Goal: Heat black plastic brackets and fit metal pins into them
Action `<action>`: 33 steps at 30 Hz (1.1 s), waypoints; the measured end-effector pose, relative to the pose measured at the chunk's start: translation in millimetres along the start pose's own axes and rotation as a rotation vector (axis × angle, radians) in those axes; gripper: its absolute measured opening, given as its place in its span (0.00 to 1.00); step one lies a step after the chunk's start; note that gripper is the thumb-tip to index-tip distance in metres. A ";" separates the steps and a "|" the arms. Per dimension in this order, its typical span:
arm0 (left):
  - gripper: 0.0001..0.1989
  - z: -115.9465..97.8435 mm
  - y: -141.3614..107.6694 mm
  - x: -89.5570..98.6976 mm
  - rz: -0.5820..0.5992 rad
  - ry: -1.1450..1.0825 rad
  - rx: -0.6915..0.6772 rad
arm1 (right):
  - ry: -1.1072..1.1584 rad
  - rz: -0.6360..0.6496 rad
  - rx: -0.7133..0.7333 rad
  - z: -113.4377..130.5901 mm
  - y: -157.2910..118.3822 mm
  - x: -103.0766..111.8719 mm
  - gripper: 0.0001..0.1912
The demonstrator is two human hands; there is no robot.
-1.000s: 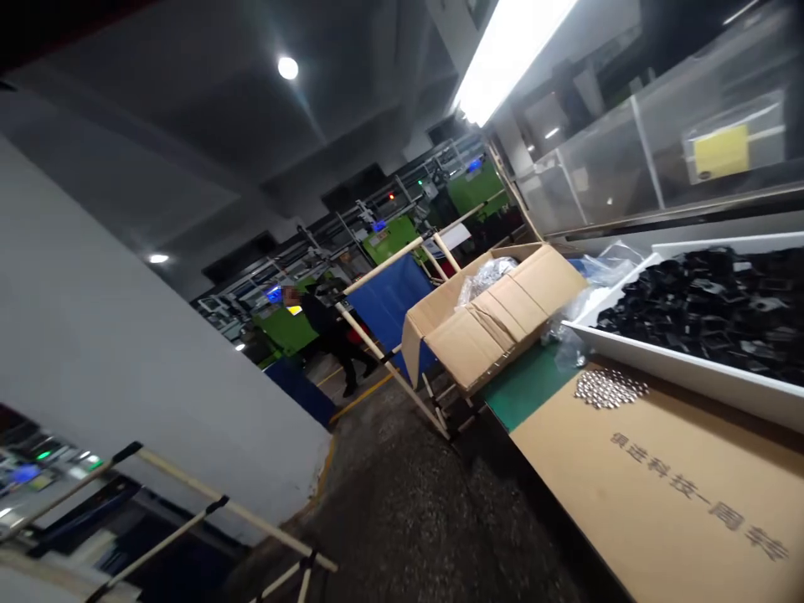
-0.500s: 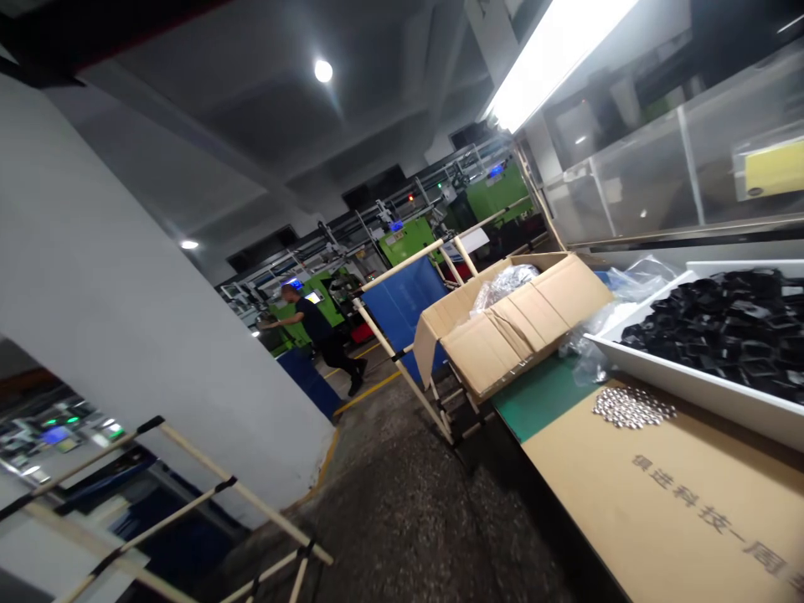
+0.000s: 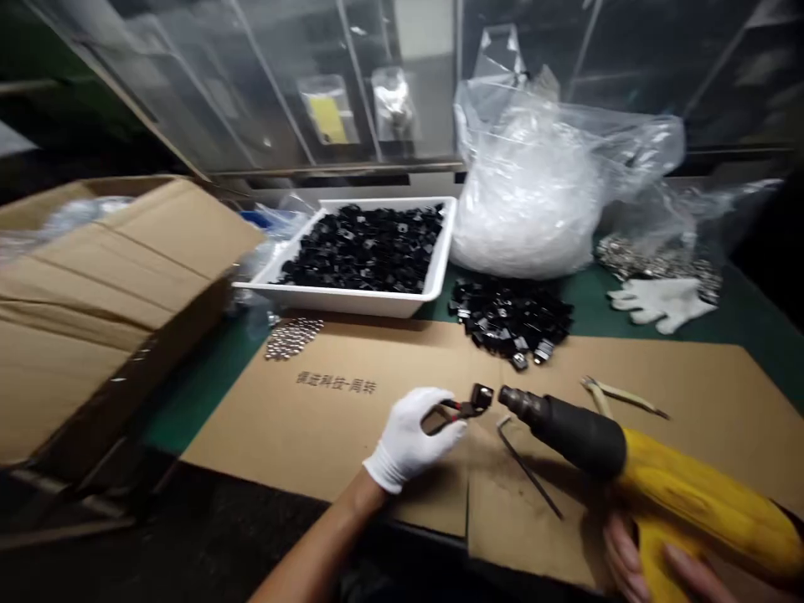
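Note:
My left hand [image 3: 414, 435], in a white glove, is closed around small pliers [image 3: 457, 409] whose jaws hold a black part [image 3: 481, 397]. My right hand [image 3: 653, 561], ungloved, is wrapped round the grip of a yellow heat gun [image 3: 703, 494]. The gun's dark nozzle [image 3: 524, 404] points left at the black part, with a small gap between them. Below the nozzle a hex key [image 3: 531, 477] lies on the cardboard [image 3: 377, 435]. Pliers with pale handles [image 3: 628, 395] rest behind the gun.
A white tray [image 3: 352, 300] of black parts stands at the back, a loose pile [image 3: 512, 318] to its right. Small metal pieces [image 3: 294, 338], a plastic bag [image 3: 533, 193], a bag of metal parts [image 3: 659, 260], a white glove [image 3: 662, 301] and an open carton [image 3: 126, 276] surround the cardboard.
The view has swung from the aisle and a distant person to the workbench. Both hands, the heat gun and the held part now show; neither hand was in view before.

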State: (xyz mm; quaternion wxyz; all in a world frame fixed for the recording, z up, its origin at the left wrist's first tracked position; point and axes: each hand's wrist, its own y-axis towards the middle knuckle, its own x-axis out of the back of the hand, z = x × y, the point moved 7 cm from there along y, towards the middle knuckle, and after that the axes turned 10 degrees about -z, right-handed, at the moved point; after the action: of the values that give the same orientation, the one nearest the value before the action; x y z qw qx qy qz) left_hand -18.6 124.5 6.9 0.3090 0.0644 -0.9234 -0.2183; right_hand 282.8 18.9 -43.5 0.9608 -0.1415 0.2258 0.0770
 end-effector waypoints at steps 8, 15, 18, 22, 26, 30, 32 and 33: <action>0.15 5.6 -2.5 -5.9 0.036 0.040 0.062 | 0.222 -0.143 -0.104 -13.9 -10.1 19.1 0.18; 0.16 9.0 -3.7 -8.9 0.043 0.044 0.059 | 0.226 -0.154 -0.107 -6.7 -10.8 18.4 0.20; 0.17 8.5 -3.9 -9.3 0.042 0.050 0.045 | 0.219 -0.138 -0.108 -6.4 -11.7 17.6 0.20; 0.18 6.5 -5.3 -12.1 0.024 0.079 0.024 | 0.212 -0.179 -0.106 -4.7 -12.9 18.7 0.19; 0.19 2.7 -6.4 -18.9 0.002 0.133 -0.009 | 0.187 -0.194 -0.090 -2.6 -14.4 18.4 0.20; 0.19 1.0 -6.6 -25.1 -0.026 0.154 -0.021 | 0.175 -0.192 -0.077 -2.4 -14.8 18.8 0.22; 0.18 0.9 -6.4 -26.0 -0.047 0.156 -0.012 | 0.170 -0.190 -0.070 -1.9 -14.9 18.7 0.22; 0.18 0.7 -6.4 -26.0 -0.057 0.156 -0.007 | 0.168 -0.191 -0.068 -1.6 -14.9 18.5 0.22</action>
State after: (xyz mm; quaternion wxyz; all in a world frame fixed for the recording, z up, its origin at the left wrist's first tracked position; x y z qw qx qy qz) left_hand 1.8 125.6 -10.5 0.3740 0.1065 -0.8935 -0.2245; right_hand 301.7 5.8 -49.8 0.9361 -0.2008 0.2883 -0.0191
